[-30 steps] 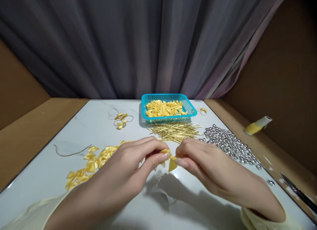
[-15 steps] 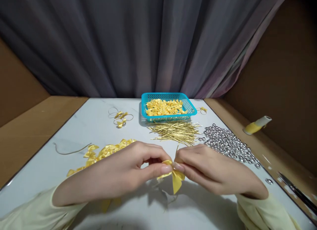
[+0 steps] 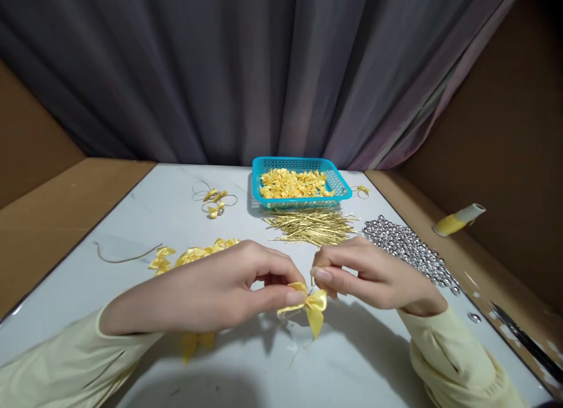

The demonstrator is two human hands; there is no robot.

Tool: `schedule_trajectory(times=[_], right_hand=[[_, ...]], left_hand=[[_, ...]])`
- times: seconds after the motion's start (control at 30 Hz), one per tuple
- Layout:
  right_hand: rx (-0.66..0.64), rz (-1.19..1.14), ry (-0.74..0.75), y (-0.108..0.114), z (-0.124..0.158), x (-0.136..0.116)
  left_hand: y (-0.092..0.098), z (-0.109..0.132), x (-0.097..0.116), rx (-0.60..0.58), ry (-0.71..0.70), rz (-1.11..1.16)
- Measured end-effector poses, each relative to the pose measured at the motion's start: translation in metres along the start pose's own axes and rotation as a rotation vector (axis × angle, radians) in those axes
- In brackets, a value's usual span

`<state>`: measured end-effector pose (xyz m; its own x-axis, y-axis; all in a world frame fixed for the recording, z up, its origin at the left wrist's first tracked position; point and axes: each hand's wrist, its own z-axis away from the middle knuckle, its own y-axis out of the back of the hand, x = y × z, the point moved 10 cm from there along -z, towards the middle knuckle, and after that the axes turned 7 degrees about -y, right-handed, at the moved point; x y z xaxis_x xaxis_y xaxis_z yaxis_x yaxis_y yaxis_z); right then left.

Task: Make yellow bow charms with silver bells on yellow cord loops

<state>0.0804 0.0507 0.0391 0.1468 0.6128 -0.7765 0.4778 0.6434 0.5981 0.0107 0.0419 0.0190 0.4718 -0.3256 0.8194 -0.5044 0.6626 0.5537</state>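
A yellow satin ribbon bow (image 3: 315, 314) is pinched between the thumb and fingers of my left hand (image 3: 246, 285), with its right loop and one tail hanging free. Just to the right, my right hand (image 3: 365, 273) has thumb and forefinger closed on a thin gold cord (image 3: 312, 280) that rises from behind the bow's middle. How the cord joins the bow is hidden by my fingers. Under my left forearm lies another yellow bow (image 3: 193, 344), and more yellow bows (image 3: 193, 255) are heaped beyond that arm, partly covered by it.
A blue basket (image 3: 303, 203) of small yellow bows stands at the back. Before it lie gold cords (image 3: 312, 226), with silver rings (image 3: 404, 250) to the right. Bow-and-ring loops (image 3: 215, 200), a loose cord (image 3: 127, 260), a yellow-wrapped tube (image 3: 460, 219) and dark scissors (image 3: 523, 337) lie around.
My right hand has drawn back slightly up and right from the bow, now pinching the cord. The bow's right loop has come into sight. My left hand keeps its hold.
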Motion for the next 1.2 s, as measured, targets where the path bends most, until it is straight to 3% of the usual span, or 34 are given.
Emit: schedule_trajectory(times=[0.23,0.37,0.47,0.57,0.77,0.9,1.2], right_hand=[[0.052,-0.234,-0.186,0.008,-0.001,0.028],[-0.064,-0.364,-0.229,0.001,0.002,0.034],[-0.100,-0.238,-0.134,-0.003,-0.001,0.021],[0.000,-0.130,-0.111,0.002,-0.005,0.012],[0.239,-0.221,-0.219,0.018,-0.003,0.015],[0.257,-0.256,-0.251,0.018,-0.001,0.017],[0.128,-0.259,-0.194,0.003,-0.005,0.011]], left_hand=[[-0.018,0.002,0.008,-0.135,-0.008,-0.012],[-0.008,0.001,0.003,-0.043,0.002,-0.001],[-0.003,0.000,-0.004,-0.010,0.029,0.020],[0.002,0.000,-0.011,0.034,0.087,0.067],[0.009,-0.005,-0.008,0.160,0.102,0.251],[0.015,-0.006,-0.007,0.243,0.068,0.276],[-0.003,-0.006,-0.016,0.054,0.130,0.169]])
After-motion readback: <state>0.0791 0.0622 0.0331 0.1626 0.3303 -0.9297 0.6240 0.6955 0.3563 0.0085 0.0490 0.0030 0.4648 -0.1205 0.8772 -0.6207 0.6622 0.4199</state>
